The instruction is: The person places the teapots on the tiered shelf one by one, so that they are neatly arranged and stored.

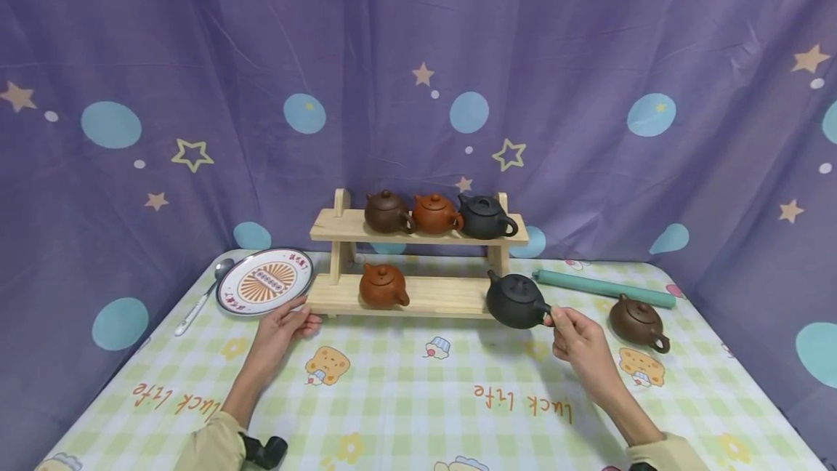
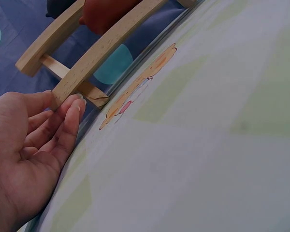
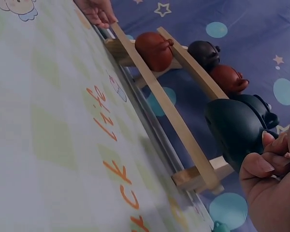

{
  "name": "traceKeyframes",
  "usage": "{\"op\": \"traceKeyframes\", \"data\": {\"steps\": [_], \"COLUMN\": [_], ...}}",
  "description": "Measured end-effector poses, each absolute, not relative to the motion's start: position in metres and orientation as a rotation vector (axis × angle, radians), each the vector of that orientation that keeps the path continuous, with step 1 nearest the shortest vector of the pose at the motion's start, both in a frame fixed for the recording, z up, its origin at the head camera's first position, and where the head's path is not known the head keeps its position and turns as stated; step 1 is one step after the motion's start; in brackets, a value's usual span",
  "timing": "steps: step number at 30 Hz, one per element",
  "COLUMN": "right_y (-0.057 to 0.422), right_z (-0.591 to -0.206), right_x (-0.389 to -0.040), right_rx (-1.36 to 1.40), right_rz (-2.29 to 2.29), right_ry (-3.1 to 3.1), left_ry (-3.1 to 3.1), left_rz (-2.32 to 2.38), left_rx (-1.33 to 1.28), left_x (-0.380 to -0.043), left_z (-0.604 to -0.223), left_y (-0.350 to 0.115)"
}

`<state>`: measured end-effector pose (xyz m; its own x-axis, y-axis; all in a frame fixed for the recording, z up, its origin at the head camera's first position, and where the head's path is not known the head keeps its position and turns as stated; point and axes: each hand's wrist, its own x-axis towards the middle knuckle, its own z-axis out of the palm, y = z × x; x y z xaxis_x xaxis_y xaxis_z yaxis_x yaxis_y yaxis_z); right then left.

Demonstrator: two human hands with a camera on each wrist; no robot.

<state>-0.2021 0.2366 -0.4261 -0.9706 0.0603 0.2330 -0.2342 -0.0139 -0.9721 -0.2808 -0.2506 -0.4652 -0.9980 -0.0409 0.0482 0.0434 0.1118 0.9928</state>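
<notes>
My right hand (image 1: 578, 340) pinches the handle of a black teapot (image 1: 518, 302), which hangs at the right front of the two-tier wooden shelf (image 1: 451, 293). In the right wrist view the black teapot (image 3: 239, 128) appears tilted, its handle between thumb and fingers. With thumb and fingertips, my left hand (image 1: 281, 329) grips the left end of the lower board (image 2: 104, 55). An orange-brown teapot (image 1: 383, 287) stands left of centre on that board. Along the upper board sit a dark brown teapot (image 1: 387, 212), a reddish-brown teapot (image 1: 434, 214) and another black teapot (image 1: 485, 217).
Right of the shelf, a brown teapot (image 1: 638, 323) stands on the checkered tablecloth (image 1: 418, 398), in front of a green rolled cloth (image 1: 604, 288). A patterned plate (image 1: 264, 282) and a spoon (image 1: 204, 298) lie at the left. Behind the table hangs a purple curtain (image 1: 392, 42).
</notes>
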Motion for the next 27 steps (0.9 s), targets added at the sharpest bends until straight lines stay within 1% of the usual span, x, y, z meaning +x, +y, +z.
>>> {"op": "traceKeyframes", "data": {"steps": [14, 27], "right_y": [0.218, 0.198], "right_z": [-0.425, -0.424], "right_x": [-0.211, -0.220], "right_rx": [0.221, 0.137], "right_rz": [2.105, 2.149], "right_ry": [-2.076, -2.093], "left_ry": [-2.283, -2.270], "left_rz": [-2.066, -2.087], "left_rx": [0.000, 0.017], "left_x": [-0.282, -0.282], "left_z": [-0.466, -0.467], "left_y": [-0.251, -0.251]}}
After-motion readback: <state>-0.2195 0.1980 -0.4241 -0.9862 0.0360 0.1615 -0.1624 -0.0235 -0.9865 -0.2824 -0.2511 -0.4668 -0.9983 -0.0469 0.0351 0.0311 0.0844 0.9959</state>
